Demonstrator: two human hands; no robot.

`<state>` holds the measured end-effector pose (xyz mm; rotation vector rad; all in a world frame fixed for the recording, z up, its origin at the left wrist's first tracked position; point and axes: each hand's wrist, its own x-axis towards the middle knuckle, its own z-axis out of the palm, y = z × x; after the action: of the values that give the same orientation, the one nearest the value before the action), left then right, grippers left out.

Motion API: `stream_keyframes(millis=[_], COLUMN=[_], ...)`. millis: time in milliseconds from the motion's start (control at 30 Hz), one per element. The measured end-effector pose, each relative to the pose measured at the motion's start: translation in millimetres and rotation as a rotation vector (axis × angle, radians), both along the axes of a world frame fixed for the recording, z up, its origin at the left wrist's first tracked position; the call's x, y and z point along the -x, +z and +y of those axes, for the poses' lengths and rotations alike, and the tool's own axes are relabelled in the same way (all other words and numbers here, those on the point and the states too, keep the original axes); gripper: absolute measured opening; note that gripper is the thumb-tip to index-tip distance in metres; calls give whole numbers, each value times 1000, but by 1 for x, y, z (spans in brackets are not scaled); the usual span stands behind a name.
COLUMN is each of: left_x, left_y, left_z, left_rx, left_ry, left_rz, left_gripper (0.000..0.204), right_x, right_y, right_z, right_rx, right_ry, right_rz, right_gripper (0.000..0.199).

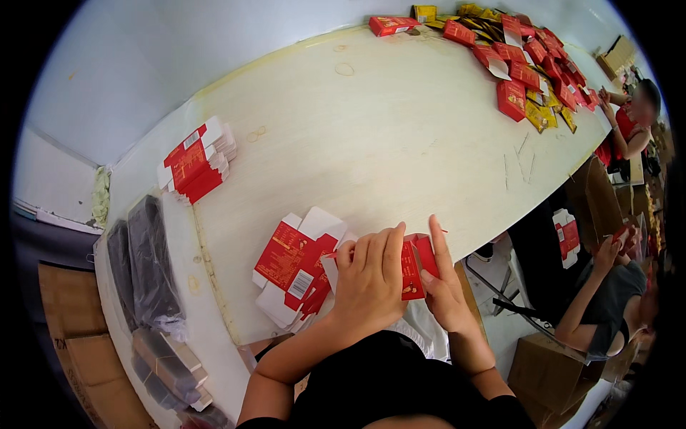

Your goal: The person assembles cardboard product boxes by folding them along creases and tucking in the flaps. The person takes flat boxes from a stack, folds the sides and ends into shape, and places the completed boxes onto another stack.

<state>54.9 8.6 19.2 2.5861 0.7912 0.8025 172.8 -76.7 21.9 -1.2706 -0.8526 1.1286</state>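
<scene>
Hands, two, at the near edge of a pale wooden table (400,136). Left hand (368,275) lies over a red folding carton (413,266), fingers pressed together and curled across its top. Right hand (443,282) grips the carton's right side, index finger extended upward. Just left: loose pile of flat red-and-white carton blanks (296,268). Further left, a second stack of blanks (196,161). Far end: assembled red boxes (532,64).
</scene>
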Motion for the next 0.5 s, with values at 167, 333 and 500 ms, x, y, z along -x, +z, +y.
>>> stream_keyframes(millis=[167, 333, 500], left_x=[-1, -5, -6], left_y=[0, -4, -10], left_z=[-1, -2, -1], left_rx=[-14, -46, -63], left_ry=[0, -2, 54], left_rz=[10, 38, -32], left_gripper=[64, 66, 58], right_x=[-5, 11, 7], right_y=[4, 2, -7], right_z=[1, 5, 11], right_rx=[-49, -114, -209], right_ry=[140, 2, 39], right_rz=[-283, -575, -734], right_gripper=[67, 63, 60])
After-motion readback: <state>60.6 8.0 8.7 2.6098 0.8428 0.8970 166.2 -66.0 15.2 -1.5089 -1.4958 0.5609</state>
